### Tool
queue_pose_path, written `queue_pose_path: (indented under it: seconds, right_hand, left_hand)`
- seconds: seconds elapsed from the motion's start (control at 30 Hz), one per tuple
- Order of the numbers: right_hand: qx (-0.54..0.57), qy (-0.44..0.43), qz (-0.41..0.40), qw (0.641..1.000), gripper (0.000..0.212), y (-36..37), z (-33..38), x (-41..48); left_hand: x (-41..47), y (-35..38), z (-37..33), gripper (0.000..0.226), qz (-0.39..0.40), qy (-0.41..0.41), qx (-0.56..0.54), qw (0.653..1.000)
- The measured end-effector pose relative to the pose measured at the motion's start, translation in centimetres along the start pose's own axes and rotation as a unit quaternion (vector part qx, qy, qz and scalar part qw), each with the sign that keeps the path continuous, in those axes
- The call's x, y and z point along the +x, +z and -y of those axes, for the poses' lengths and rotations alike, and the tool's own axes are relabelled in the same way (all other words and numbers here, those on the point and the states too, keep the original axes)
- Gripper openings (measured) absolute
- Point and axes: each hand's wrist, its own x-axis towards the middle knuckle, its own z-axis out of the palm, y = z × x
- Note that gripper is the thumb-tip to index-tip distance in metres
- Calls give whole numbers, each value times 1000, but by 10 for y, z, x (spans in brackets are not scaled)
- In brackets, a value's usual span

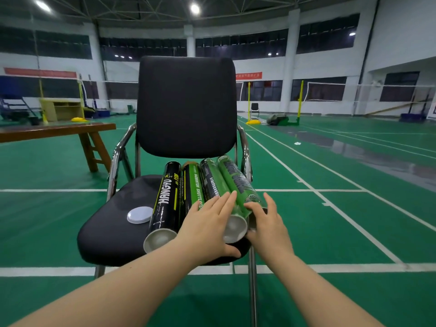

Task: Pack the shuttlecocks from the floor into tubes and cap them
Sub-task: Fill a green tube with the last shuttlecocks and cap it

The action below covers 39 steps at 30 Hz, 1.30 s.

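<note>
Several shuttlecock tubes lie side by side on the seat of a black chair (111, 234). The leftmost is a black tube (165, 204) marked HANGYU, its near end capped. Beside it lies a dark green tube (192, 185), then two green tubes (215, 179) (233, 178). My left hand (207, 225) rests flat with straight fingers on the middle tubes. My right hand (266, 223) touches the near end of the rightmost green tube, fingers spread. A loose white cap (140, 215) lies on the seat left of the black tube. No shuttlecock can be seen near the chair.
The chair has chrome armrests (120, 152) and stands on a green court floor with white lines. A wooden bench (59, 131) stands to the left. Yellow net posts (249, 102), a bag and another chair are far behind on the right.
</note>
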Motion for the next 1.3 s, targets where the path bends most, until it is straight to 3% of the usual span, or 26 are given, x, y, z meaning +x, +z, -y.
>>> queue_pose_path:
  seconds: [0.13, 0.27, 0.53, 0.7, 0.87, 1.17, 1.3]
  right_hand:
    - [3, 4, -82, 997, 40, -7, 3, -8]
    - [58, 35, -155, 986, 44, -34, 8, -28]
    - [192, 11, -243, 951, 47, -101, 62, -93]
    - [302, -56, -180, 935, 48, -134, 133, -122]
    - [426, -45, -73, 901, 48, -138, 191, -165]
    - [413, -116, 67, 901, 51, -111, 260, -236]
    - [376, -121, 111, 912, 48, -97, 274, -259]
  left_hand:
    - [-7, -3, 0, 121, 13, -13, 16, 1000]
    - [-16, -12, -1, 126, 15, -48, -6, 999]
    - [-47, -86, -26, 123, -86, 2, -9, 996]
    - [-93, -153, -25, 107, -142, 19, 29, 989]
    - [-163, -198, -8, 96, -91, 28, 100, 990]
    - [-286, -206, 27, 100, 6, -11, 122, 992]
    - [-324, -189, 32, 102, 0, -44, 95, 995]
